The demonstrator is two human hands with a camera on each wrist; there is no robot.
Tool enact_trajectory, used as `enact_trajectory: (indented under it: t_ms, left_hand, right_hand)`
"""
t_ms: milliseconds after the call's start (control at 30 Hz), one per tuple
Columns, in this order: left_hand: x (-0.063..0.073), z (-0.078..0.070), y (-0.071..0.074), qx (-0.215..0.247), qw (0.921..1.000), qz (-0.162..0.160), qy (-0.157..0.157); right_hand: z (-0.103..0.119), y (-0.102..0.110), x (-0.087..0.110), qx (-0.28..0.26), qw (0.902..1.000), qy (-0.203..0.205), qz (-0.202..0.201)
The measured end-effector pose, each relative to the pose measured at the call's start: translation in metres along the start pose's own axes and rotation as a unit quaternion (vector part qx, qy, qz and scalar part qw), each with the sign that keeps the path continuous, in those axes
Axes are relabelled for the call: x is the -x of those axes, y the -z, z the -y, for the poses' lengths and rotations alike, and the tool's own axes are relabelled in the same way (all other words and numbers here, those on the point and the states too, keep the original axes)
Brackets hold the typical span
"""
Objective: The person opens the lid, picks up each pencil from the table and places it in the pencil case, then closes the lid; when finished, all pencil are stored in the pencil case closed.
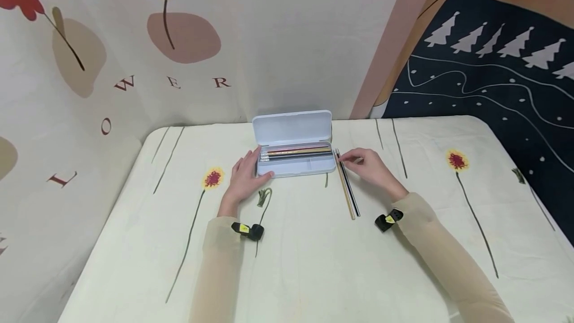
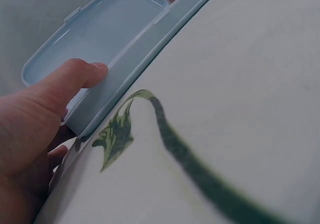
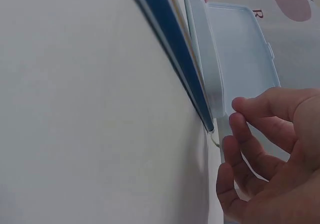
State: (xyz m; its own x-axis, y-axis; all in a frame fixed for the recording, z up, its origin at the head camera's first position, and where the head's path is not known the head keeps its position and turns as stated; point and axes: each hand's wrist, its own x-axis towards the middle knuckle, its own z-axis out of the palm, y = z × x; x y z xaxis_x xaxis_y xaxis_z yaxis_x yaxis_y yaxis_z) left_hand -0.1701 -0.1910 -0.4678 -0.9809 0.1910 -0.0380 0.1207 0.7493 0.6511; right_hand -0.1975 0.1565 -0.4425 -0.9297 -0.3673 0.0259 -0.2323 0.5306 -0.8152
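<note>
A pale blue pencil case [image 1: 293, 167] stands with its lid [image 1: 292, 128] raised at the back of the table. Several pencils [image 1: 296, 153], red, gold and dark, lie lengthwise inside. My left hand [image 1: 244, 176] grips the case's left end, its thumb [image 2: 92, 76] on the front wall. Beside the right end, a gold pencil [image 1: 344, 186] and a dark striped pencil [image 1: 350, 188] lie close together on the cloth. My right hand [image 1: 368, 166] is at their far ends, thumb and forefinger almost together. In the right wrist view nothing shows between those fingertips.
A white cloth [image 1: 291, 253] printed with flowers and stems covers the table. Behind it hangs a pale curtain [image 1: 287, 54] with printed letters. To the right is a dark fabric [image 1: 489, 83] with white trees. Each wrist carries a small black camera [image 1: 388, 220].
</note>
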Motion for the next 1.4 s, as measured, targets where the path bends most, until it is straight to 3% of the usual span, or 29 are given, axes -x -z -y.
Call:
enact_trajectory:
  t_ms: [567, 1167, 1400]
  left_hand:
    - [-0.001, -0.002, 0.002, 0.002, 1.0000, 0.001, 0.002]
    - [-0.001, 0.001, 0.000, 0.003, 1.0000, -0.002, 0.004]
    - [-0.001, 0.001, -0.001, 0.002, 1.0000, -0.003, 0.001]
  right_hand:
    - [-0.007, 0.005, 0.015, 0.015, 0.9983, -0.018, 0.054]
    - [-0.010, -0.004, 0.016, 0.038, 0.9975, 0.012, 0.058]
    - [-0.008, -0.004, 0.014, 0.065, 0.9960, -0.018, 0.059]
